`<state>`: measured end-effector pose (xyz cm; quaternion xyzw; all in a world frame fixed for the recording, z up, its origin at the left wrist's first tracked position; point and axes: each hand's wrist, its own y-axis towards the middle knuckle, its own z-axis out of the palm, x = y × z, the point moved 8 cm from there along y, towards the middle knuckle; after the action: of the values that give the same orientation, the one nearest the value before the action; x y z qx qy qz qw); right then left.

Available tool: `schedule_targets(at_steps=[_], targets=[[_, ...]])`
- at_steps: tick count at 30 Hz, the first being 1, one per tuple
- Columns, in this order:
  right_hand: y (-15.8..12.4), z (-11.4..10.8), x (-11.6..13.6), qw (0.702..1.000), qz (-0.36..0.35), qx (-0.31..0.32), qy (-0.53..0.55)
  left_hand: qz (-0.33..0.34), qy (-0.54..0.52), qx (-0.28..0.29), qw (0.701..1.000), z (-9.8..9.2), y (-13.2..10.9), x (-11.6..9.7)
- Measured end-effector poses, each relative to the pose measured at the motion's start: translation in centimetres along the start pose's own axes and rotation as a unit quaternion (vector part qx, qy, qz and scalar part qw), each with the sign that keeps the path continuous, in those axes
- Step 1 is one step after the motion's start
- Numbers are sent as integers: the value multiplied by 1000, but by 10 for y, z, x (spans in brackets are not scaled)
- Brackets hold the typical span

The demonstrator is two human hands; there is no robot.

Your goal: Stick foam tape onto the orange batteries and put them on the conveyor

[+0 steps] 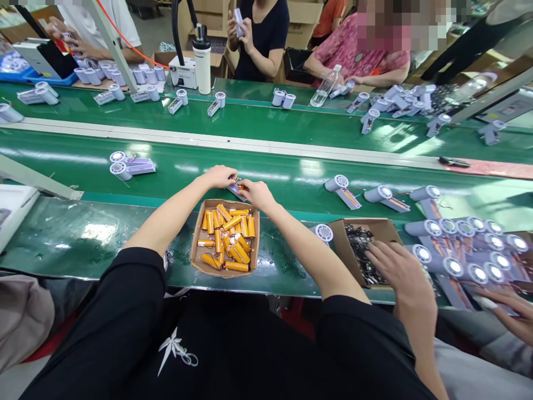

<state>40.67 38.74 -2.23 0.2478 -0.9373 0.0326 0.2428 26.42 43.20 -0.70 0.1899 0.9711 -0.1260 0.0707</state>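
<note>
Both my hands meet just beyond a small cardboard box (199,233) full of several orange batteries (227,236). My left hand (220,176) and my right hand (257,194) have curled fingers and together hold a small pale lavender fan part (237,190) with thin wires, low over the green conveyor belt (175,166). What lies under the fingers is hidden.
A second box (339,236) of dark small parts stands to the right, with a co-worker's hand (402,272) on it. Several lavender fan units (458,250) crowd the right; others (127,165) lie at left. People sit across the belt beside a white bottle (202,60).
</note>
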Motion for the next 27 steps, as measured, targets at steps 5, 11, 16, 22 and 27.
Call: schedule_targets(at_steps=[5, 11, 16, 22, 27], targets=[[6, 8, 9, 989, 7, 77, -128, -31, -9, -19, 999, 4, 11, -8], [9, 13, 9, 985, 17, 101, -142, -41, -28, -27, 998, 9, 20, -13], [-4, -1, 1, 992, 13, 60, -109, -26, -39, -22, 999, 12, 21, -16], [-23, -14, -25, 998, 49, -38, 10, -1, -44, 13, 999, 16, 25, -27], [-34, -17, -39, 992, 58, -77, 84, -17, -38, 10, 999, 20, 32, -38]])
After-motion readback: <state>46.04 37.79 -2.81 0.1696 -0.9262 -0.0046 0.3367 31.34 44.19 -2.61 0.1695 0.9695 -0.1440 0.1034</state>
